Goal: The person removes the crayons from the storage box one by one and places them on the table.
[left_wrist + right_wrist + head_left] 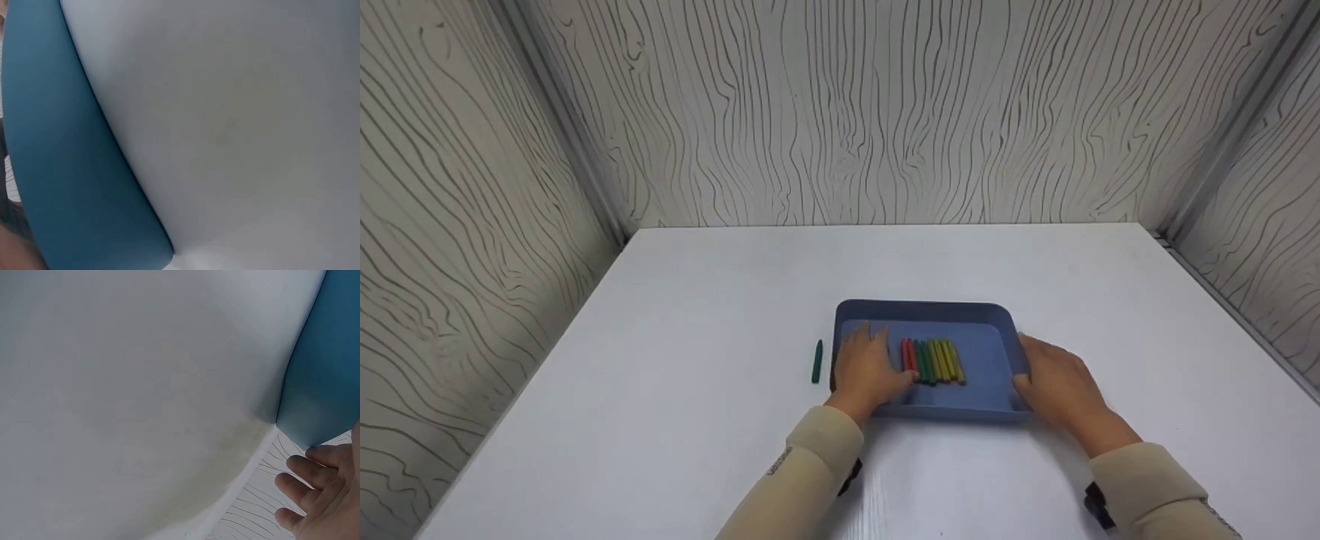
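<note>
A shallow blue tray (990, 352) holds a row of crayons: two red, two green (924, 363) and several yellow (946, 361). My left hand (868, 371) reaches over the tray's left part with fingers extended, its thumb right at the lower end of the red crayons. At the right wall, my right hand (1057, 382) grips the tray, thumb at the rim and fingers outside. In the right wrist view its fingers (306, 486) are spread by the tray's corner (318, 399). Left of the tray, a dark green crayon (817, 361) lies on the table.
The white table (697, 322) runs back to wood-grain patterned panels (847, 112) behind and on both sides. The outside of a tray wall (73, 146) fills the left of the left wrist view.
</note>
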`<state>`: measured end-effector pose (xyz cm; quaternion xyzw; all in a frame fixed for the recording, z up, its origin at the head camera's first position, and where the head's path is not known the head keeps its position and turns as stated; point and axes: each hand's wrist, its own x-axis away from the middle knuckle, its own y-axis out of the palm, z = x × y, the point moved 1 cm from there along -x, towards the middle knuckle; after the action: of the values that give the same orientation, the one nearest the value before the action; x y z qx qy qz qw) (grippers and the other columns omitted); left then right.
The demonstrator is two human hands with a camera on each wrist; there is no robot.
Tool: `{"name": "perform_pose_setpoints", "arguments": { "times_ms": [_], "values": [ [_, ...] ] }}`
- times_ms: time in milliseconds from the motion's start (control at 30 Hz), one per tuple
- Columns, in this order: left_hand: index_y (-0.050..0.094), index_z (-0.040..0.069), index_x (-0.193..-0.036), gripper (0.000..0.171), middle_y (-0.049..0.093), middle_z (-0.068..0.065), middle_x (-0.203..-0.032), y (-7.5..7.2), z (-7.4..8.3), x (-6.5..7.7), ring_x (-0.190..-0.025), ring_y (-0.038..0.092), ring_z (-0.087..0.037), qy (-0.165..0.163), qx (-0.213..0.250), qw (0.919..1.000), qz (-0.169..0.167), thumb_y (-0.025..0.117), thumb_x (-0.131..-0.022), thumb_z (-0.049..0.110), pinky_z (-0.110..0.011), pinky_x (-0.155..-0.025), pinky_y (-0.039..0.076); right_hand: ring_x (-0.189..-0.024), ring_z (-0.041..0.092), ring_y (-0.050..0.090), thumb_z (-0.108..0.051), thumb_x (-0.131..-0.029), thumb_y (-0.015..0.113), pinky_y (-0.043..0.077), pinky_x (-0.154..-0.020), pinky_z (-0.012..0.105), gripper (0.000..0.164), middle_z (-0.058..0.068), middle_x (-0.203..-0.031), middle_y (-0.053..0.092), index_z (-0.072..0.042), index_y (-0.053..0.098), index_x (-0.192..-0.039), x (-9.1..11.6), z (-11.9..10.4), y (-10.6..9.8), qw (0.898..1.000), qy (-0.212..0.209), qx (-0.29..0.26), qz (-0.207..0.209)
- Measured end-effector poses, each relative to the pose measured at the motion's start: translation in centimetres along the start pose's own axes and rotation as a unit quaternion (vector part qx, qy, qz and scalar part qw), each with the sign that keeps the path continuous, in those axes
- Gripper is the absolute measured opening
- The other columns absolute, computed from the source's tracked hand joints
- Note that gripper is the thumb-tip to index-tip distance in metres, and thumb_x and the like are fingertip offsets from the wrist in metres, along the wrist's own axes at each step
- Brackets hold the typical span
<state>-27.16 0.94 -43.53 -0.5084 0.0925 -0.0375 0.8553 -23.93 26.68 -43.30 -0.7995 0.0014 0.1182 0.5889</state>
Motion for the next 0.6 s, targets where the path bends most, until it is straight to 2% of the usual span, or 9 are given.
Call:
{"name": "perform_pose_setpoints", "arguments": {
  "times_ms": [400, 600],
  "values": [
    [0.058, 0.003, -0.128, 0.070, 0.054, -0.015, -0.129, 0.32, -0.01, -0.09, -0.122, 0.048, -0.030, 0.014, -0.016, 0.9998, -0.004, 0.079, -0.074, 0.042, -0.043, -0.103, 0.035, -0.124, 0.047, 0.039, -0.009, -0.085, 0.051, 0.027, -0.102, 0.056, 0.057, 0.031, -0.135, 0.045, 0.015, 0.039, -0.135, -0.11, -0.03, -0.01, 1.000, 0.002, 0.001, 0.004],
    [0.062, 0.004, -0.123, 0.065, 0.057, -0.013, -0.123, 0.60, -0.11, -0.16, -0.115, 0.052, -0.028, 0.015, -0.007, 0.9998, -0.007, 0.081, -0.074, 0.041, -0.042, -0.099, 0.039, -0.125, 0.047, 0.038, -0.009, -0.085, 0.051, 0.027, -0.102, 0.056, 0.057, 0.031, -0.136, 0.044, 0.015, 0.038, -0.136, -0.07, 0.03, 0.12, 1.000, 0.002, 0.003, 0.002]
  ]
}}
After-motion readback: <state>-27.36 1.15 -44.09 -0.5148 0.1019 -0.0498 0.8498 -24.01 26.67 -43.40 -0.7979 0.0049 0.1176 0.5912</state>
